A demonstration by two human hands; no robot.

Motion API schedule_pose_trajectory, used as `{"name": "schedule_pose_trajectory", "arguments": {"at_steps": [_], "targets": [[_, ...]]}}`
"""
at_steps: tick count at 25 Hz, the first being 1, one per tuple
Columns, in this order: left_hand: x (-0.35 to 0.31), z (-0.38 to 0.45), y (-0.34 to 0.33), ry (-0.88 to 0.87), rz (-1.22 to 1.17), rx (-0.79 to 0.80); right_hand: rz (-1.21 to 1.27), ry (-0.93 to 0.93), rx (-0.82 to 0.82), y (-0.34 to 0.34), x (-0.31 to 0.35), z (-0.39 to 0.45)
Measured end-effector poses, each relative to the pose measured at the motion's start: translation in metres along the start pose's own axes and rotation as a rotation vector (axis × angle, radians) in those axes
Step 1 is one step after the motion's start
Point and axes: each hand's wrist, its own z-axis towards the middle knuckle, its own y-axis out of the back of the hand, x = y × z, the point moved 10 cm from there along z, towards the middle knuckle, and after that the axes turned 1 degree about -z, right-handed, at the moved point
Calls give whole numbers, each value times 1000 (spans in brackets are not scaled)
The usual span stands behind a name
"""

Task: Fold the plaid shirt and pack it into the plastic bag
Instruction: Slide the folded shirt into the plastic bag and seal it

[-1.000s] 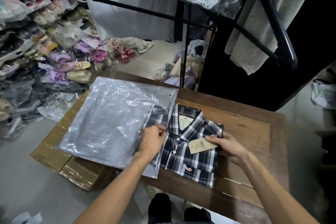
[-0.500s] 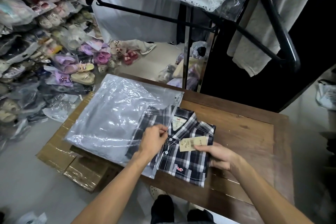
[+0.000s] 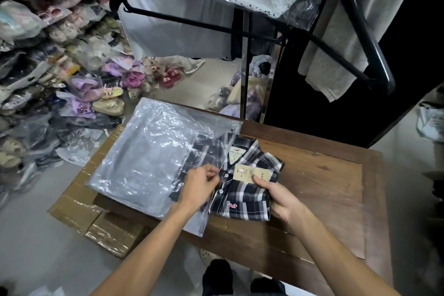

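A folded dark blue and white plaid shirt (image 3: 242, 196) with a beige price tag lies on the wooden table (image 3: 324, 187). Its left part sits inside the mouth of a clear plastic bag (image 3: 144, 161) that spreads to the left over the table's corner. My left hand (image 3: 200, 186) pinches the bag's upper edge at the opening, over the shirt's button placket. My right hand (image 3: 276, 196) grips the shirt's right side, thumb on top near the tag.
A taped cardboard box (image 3: 79, 209) sits under the bag at the table's left edge. Heaps of bagged shoes (image 3: 60, 74) fill the floor and wall at left. A black clothes rack (image 3: 240, 29) with hanging garments stands behind the table.
The shirt has slid left, deeper into the bag's mouth, pushed by my right hand. My left hand keeps holding the bag's edge.
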Motion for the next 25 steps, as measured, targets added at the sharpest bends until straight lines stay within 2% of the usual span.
{"name": "schedule_pose_trajectory", "arguments": {"at_steps": [4, 6, 11, 14, 17, 19, 22, 25], "targets": [[-13, -2, -1, -26, -30, 8, 285, 11, 16, -8, -4, 1], [-17, -3, -3, -23, -62, 4, 345, 32, 21, -14, -4, 1], [-24, 0, -7, -41, -44, -5, -2, -6, 13, -24, -22, 7], [-19, 2, -15, -47, 22, 9, -225, 57, -54, -20, -3, 7], [-10, 4, -16, -29, 77, -46, -196, 157, -282, 12, 16, 10], [-11, 4, -15, -15, 136, -65, -193, 212, -349, 14, 21, 8], [-22, 1, -12, -29, 166, -75, -238, 206, -287, -15, 20, 9], [-20, 1, -10, -16, 162, -71, -234, 110, -254, -22, 24, 4]]}}
